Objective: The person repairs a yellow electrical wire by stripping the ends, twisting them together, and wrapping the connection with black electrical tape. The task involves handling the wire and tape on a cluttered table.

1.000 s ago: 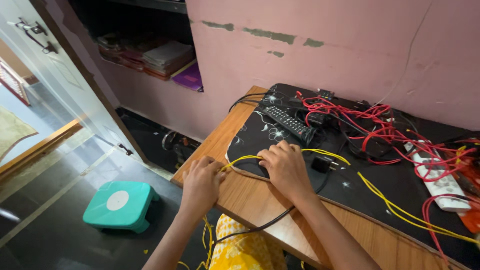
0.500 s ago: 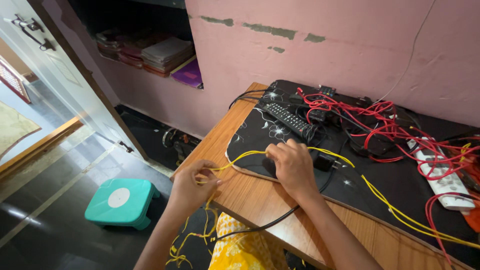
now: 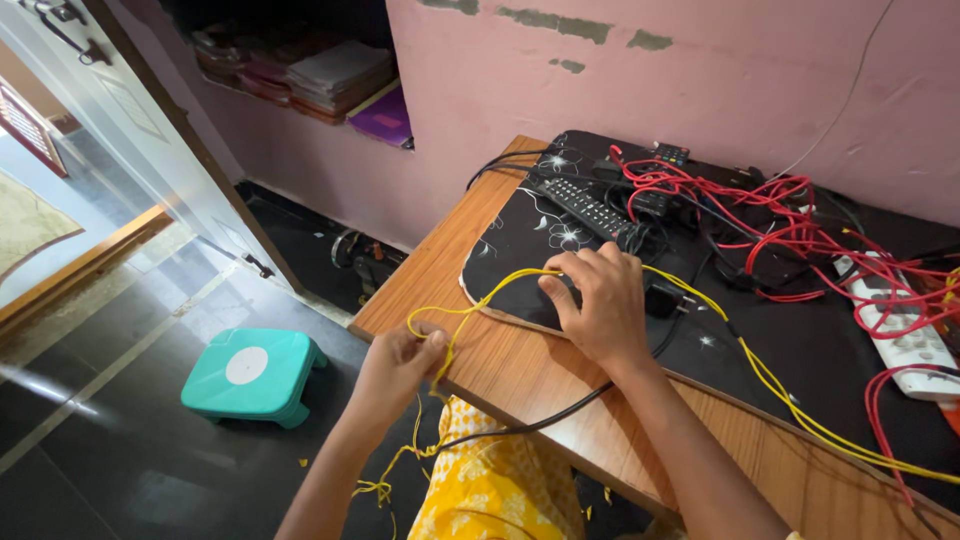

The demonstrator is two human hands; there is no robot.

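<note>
A long yellow wire runs across a black mat on a wooden table and hangs off the table's near left edge. My left hand is closed on the wire at that edge, with a loop of it rising above the fingers. My right hand lies flat with fingers spread on the mat, pressing the same wire down. A loose tangle of the yellow wire dangles below the left hand.
A black remote control, a tangle of red wires and a white power strip lie on the mat. A black cable crosses the table edge. A teal plastic stool stands on the dark floor at left. Shelves hold stacked books.
My left hand has drawn the yellow wire back toward me and off the table's edge. The right hand has stayed pressed on the wire.
</note>
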